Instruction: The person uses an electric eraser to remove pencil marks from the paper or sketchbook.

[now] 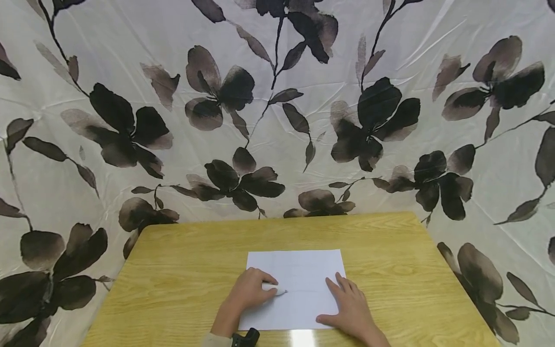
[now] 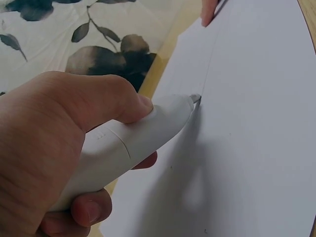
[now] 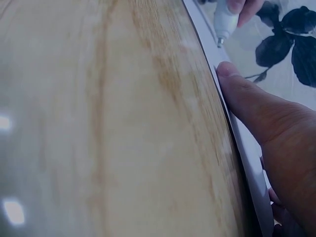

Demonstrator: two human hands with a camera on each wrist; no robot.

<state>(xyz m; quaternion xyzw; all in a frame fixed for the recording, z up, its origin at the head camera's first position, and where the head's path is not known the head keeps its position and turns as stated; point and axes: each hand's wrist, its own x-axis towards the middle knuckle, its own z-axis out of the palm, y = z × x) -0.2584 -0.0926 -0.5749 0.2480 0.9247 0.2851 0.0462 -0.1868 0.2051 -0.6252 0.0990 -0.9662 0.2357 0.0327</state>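
A white sheet of paper [image 1: 299, 268] lies on the wooden table. My left hand [image 1: 249, 290] grips a thick white pen-shaped tool [image 2: 160, 123] over the sheet's left half, thumb along its top and fingers curled beneath. The tool's short metal tip [image 2: 196, 98] points right and is right at the paper. From the tip a faint thin line [image 2: 210, 64] runs across the sheet toward my right hand [image 1: 350, 308]. That hand rests on the sheet's right edge with fingers spread, its thumb [image 3: 242, 91] near the front edge in the right wrist view.
The yellow wood-grain table [image 1: 182, 270] extends around the sheet on both sides and behind it. A flower-patterned cloth [image 1: 303, 120] hangs beyond the table's far edge. A dark band [image 1: 246, 337] circles the left wrist.
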